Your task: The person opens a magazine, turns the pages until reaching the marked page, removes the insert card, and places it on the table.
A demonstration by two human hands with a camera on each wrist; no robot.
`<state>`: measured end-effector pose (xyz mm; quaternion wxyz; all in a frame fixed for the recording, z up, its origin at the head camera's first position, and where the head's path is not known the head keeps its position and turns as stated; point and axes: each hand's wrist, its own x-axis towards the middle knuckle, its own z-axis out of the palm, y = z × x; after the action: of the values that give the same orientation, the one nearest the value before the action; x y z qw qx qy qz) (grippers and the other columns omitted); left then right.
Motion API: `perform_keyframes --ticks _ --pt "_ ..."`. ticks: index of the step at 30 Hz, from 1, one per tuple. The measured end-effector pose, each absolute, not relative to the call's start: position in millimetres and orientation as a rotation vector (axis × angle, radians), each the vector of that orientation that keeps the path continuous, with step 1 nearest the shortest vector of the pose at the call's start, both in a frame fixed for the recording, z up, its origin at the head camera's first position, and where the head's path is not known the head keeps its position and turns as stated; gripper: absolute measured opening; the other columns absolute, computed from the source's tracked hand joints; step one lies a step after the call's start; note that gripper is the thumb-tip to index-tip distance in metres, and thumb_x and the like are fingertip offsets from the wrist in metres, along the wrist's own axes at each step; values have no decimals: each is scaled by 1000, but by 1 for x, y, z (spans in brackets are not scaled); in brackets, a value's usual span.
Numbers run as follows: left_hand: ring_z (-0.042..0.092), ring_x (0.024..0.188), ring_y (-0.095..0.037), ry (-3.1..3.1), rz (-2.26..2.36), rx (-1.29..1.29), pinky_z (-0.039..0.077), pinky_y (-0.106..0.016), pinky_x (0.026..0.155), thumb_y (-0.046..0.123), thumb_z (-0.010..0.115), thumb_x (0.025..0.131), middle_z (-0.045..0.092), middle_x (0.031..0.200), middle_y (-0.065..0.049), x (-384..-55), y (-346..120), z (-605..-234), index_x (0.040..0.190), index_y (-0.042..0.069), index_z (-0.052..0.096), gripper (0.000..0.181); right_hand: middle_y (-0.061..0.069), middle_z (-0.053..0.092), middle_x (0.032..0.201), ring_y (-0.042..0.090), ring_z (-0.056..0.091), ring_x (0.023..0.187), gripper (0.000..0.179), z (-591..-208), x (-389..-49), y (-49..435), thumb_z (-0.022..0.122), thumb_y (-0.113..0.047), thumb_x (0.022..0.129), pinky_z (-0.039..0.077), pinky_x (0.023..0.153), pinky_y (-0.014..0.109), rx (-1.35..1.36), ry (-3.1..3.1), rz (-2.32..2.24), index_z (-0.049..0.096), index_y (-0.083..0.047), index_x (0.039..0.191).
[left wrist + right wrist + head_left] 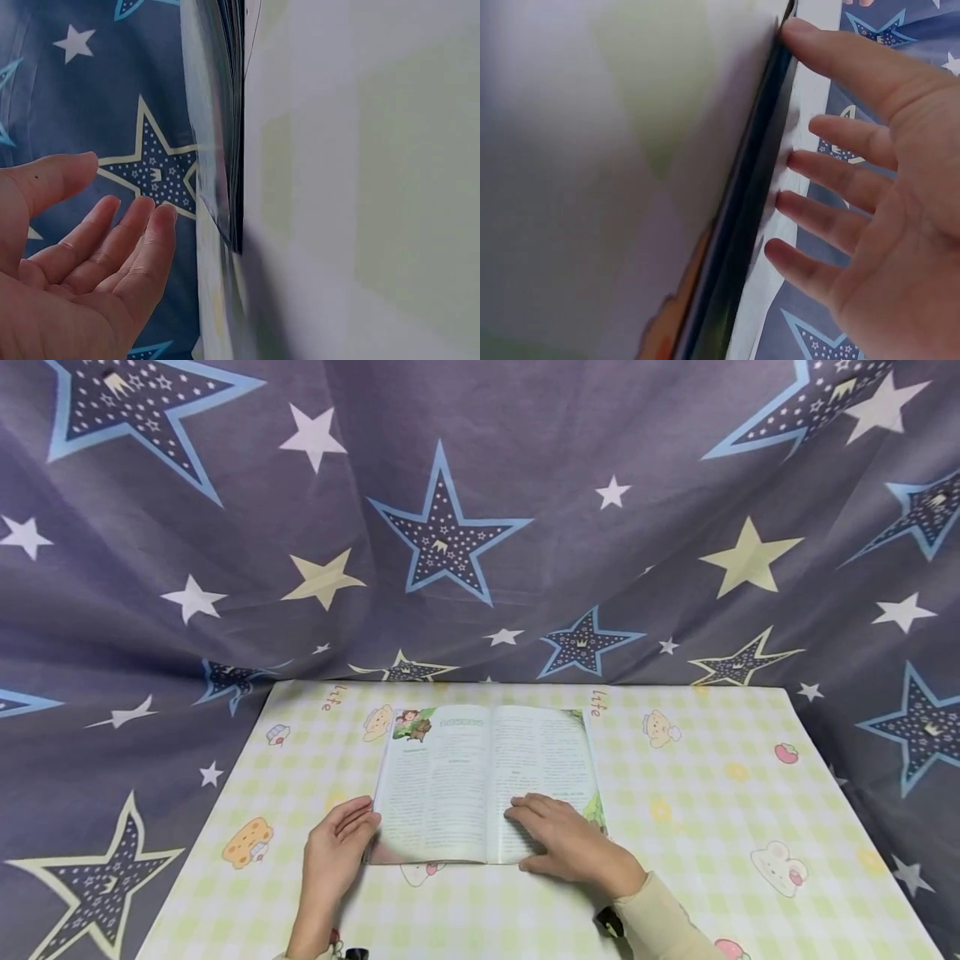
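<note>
An open book [450, 793] with printed text and green leafy corner pictures lies flat on the table. My left hand [339, 847] is at the book's lower left edge, its thumb close to the page border. In the left wrist view, that hand [97, 285] has loosely bent fingers with nothing between them, beside the page edges [229, 127]. Over the lower right page rests my right hand [566, 843], palm down. The right wrist view has its fingers [832, 176] spread and fairly straight, the tips right at the page, the thumb by the book's bottom edge.
A green-and-white checked tablecloth [705, 827] with cartoon prints covers the table around the book. Behind and beside it hangs a dark blue cloth [517, 585] with stars. Dark wrist devices [611, 922] sit below both hands.
</note>
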<state>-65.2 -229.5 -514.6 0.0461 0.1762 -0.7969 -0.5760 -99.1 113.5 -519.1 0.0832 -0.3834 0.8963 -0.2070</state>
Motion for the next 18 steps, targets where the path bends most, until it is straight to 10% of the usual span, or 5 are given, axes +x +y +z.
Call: perform_keyframes --ticks 11,18 --pt "66 109 -26 -2440 -1740 484 52 -11 82 7 68 95 68 119 -17 -69 -223 -515 124 -2 66 31 2 70 117 21 64 110 32 -506 -99 139 73 -20 92 45 101 51 -1136 2759 -624 68 -9 122" --pt "68 104 -20 -2422 -1761 449 52 -13 82 7 69 94 70 115 -14 -70 -221 -517 123 -2 67 30 8 68 117 22 66 100 46 -505 -106 166 79 -22 88 56 86 43 -965 3009 -771 64 -4 127"
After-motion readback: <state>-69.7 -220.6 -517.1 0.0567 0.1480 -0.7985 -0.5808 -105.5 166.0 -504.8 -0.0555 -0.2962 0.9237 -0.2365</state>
